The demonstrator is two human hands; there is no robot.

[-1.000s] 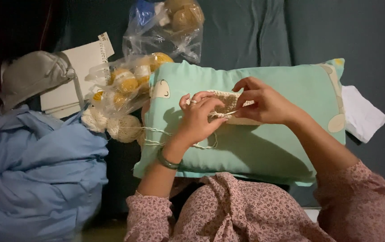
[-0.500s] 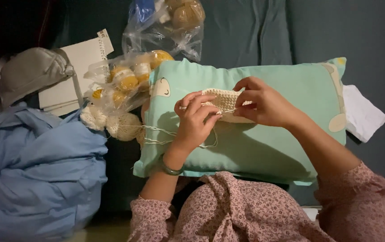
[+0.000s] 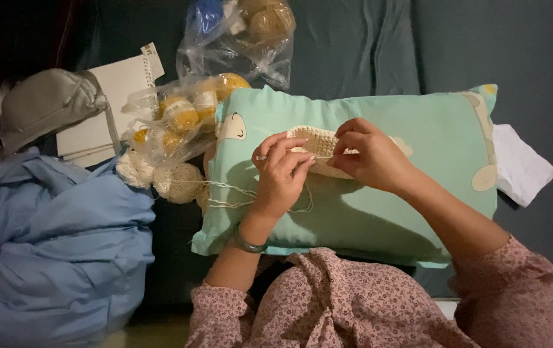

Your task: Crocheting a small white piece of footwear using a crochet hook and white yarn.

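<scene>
I see the cream crochet piece (image 3: 316,143) lying on the mint pillow (image 3: 379,212), pinched between both hands. My left hand (image 3: 283,175) fingers grip a thin hook (image 3: 270,157) at its edge; my right hand (image 3: 370,154) fingers clamp its other side.

Dim room, dark teal sofa (image 3: 367,45), mint-green pillow (image 3: 379,212) on it, rumpled blue cloth (image 3: 51,251) at one side

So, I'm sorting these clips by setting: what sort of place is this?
Probably a home, on a sofa or bed. A mint-green pillow lies across the person's lap on dark teal upholstery, with clear bags of yarn and a heap of blue cloth beside them.
</scene>
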